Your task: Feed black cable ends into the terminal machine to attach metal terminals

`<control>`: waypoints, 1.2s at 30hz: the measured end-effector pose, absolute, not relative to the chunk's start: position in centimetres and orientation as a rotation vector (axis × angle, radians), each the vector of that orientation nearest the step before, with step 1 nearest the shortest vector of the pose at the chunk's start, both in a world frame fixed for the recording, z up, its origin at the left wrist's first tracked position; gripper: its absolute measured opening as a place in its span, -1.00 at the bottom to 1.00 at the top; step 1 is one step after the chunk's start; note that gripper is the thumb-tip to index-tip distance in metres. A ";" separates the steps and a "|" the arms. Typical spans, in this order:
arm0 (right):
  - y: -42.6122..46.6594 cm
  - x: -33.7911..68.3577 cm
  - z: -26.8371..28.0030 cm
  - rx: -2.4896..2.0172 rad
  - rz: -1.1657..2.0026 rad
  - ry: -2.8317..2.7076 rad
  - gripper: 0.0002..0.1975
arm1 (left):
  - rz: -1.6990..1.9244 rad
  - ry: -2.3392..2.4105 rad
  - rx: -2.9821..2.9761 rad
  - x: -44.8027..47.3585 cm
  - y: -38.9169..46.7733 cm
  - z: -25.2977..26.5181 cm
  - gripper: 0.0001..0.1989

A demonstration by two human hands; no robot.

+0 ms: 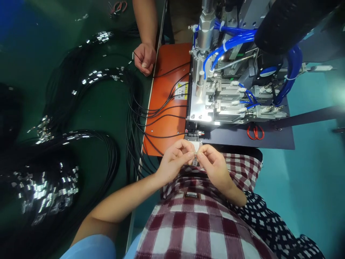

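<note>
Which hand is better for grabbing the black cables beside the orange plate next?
Probably the left hand: it's nearer the black cables, while the right hand is farther across. Both seem to pinch a tiny piece, though.

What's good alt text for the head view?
A person's left-hand grip and right-hand grip pinch a tiny piece, too small to identify, beside a metal machine with blue tubes. Black cables run over an orange panel from a dark green table; another person's arm extends from the top edge.
</note>
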State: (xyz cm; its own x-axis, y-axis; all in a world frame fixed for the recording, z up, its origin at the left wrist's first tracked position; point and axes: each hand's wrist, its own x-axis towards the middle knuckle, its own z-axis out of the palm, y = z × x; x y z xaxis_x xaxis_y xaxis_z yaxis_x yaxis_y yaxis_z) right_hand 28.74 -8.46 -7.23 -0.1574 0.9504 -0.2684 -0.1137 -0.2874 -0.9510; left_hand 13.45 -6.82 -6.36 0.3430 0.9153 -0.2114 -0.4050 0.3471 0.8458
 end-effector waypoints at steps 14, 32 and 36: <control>-8.7 28.9 -8.2 -1.287 1.273 -1.305 -0.82 | 0.784 0.989 0.923 13.4 -6.9 -6.6 -0.79; -8.8 29.0 -7.8 -1.267 1.342 -1.268 -0.81 | 0.822 0.999 1.010 13.5 -6.5 -5.8 -0.77; -8.7 29.2 -7.5 -1.281 1.325 -1.274 -0.83 | 0.804 0.986 0.930 13.6 -6.3 -5.3 -0.77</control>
State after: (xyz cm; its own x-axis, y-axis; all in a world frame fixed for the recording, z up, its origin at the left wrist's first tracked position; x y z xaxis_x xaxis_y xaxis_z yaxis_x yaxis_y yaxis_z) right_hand 29.19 -8.67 -7.50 -0.0909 0.9906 -0.1026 0.0632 -0.0971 -0.9933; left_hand 13.60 -6.33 -5.28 0.3448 0.8815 -0.3225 -0.1391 0.3878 0.9112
